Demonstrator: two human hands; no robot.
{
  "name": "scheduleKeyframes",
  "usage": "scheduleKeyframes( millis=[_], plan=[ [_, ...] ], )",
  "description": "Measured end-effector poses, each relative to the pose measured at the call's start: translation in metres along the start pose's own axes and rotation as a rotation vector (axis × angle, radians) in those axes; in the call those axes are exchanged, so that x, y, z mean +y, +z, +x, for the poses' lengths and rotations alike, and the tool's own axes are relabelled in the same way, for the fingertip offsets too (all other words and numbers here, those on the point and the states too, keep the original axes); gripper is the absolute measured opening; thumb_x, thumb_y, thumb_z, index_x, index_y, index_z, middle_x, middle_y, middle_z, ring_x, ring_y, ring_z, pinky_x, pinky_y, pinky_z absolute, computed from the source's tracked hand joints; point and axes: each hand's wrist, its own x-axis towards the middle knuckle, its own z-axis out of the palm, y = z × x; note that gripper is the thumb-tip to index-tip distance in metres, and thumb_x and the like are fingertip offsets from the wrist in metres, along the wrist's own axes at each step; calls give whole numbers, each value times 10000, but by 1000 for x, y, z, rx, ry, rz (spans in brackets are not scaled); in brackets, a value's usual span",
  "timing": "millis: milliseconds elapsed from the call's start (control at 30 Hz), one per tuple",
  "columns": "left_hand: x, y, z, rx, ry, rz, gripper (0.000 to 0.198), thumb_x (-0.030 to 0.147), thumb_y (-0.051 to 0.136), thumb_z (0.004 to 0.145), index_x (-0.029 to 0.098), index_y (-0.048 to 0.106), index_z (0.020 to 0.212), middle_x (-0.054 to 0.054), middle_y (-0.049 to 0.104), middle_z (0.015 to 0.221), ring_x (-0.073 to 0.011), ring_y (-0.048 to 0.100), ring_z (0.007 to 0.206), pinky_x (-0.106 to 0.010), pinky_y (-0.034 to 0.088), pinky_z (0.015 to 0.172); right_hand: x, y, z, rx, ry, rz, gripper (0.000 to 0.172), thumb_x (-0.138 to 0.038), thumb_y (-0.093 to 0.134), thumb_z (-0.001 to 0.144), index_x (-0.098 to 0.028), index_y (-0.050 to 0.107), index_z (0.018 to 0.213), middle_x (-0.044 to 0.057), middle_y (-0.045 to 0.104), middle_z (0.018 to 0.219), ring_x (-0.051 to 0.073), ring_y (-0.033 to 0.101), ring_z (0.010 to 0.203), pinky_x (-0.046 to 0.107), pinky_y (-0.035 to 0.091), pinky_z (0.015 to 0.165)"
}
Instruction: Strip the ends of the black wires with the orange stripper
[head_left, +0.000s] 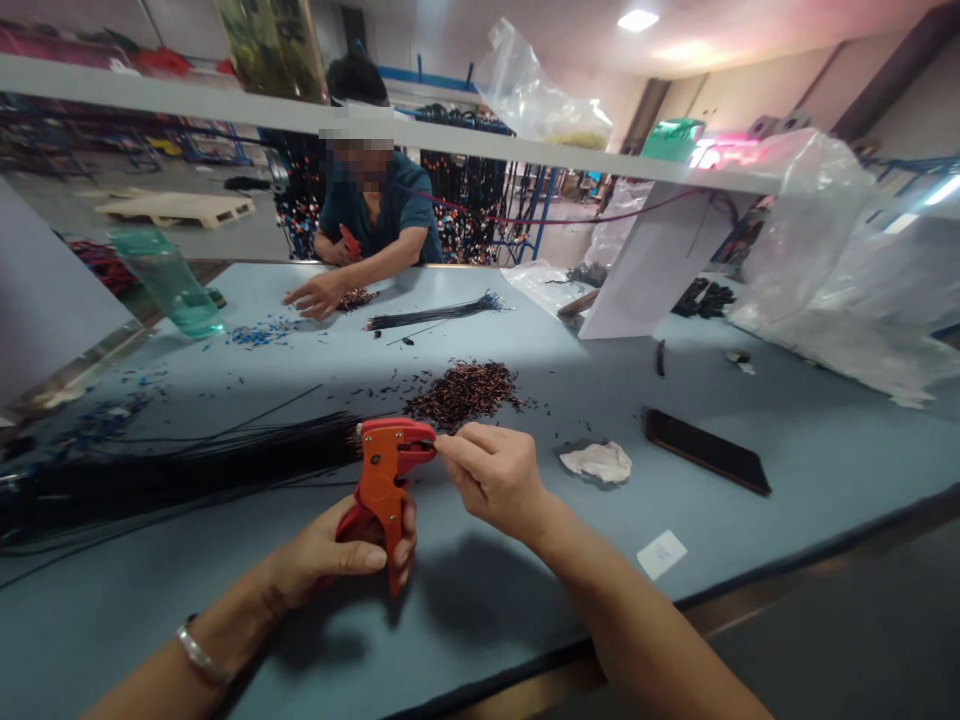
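Just below the middle of your view, the orange-and-red wire stripper stands upright, your left hand wrapped firmly around its handles. At its three o'clock, your right hand is pinched together beside the nose; whether a wire sits in that pinch cannot be told. Black wires lie at nine o'clock, dark clippings between one and two.

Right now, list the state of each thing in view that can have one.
Left hand: closed around the red-orange tool
Right hand: pinched shut at the tool's nose
Black wires: gathered, lying flat
Dark scraps: heaped
Phone: lying flat, dark
Green bottle: standing
White tissue: crumpled
White card: lying flat
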Motion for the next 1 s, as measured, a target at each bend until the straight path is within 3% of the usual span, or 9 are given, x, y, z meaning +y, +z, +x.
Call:
scheduleKeyframes(
  millis=[167,633,1000],
  plan=[
    [0,0,0,7,-7,0,367,326,770,736,158,589,1007,-35,633,807,-198,621,747,-345,485,691,3,3,-2,-1,18,36,232,-111,449,928,-194,661,885,17,652,785,77,577,670,169,422,590],
    [-4,3,2,73,-12,33,300,348,741,771,152,560,907,-23,603,738,-191,621,667,-346,496,642,0,1,0,-37,41,-47,289,-138,422,936,-184,633,743,-23,526,569,78,460,529,200,345,530],
    [-2,7,4,107,-32,52,321,376,745,762,152,533,850,-7,574,696,-167,602,611,-317,495,592,-2,-1,2,-6,25,-94,259,-144,447,921,-178,625,736,-27,517,554,79,435,510,228,285,507]
  ],
)
